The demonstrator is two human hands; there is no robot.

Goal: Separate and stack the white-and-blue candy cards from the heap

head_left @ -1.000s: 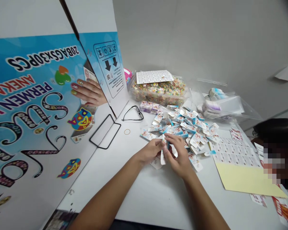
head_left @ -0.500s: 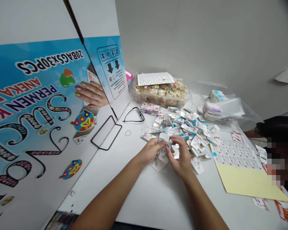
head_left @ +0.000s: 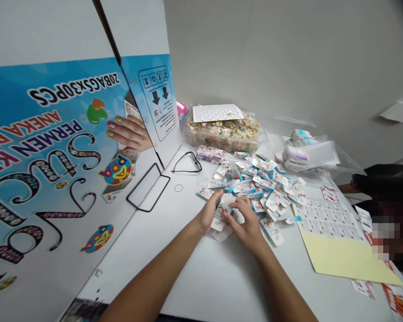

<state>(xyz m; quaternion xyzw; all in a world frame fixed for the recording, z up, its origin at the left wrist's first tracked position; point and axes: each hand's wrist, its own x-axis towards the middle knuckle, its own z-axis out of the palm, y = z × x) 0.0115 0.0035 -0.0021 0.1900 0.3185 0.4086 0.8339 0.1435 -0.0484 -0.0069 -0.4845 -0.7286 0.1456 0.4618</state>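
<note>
Left hand [head_left: 208, 213] is gripping the small blue-and-white carton [head_left: 223, 207] along one side; right hand [head_left: 246, 220] is fingering the other. Carton is lying just nearside of the carton pile [head_left: 260, 181] over the counter [head_left: 201, 277], long axis running near-to-far, white end pointing away.

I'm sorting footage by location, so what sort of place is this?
Probably a small packing workspace: a white table bears a heap of small blue-and-white printed card boxes, beside a clear plastic tub of colourful small pieces.
</note>
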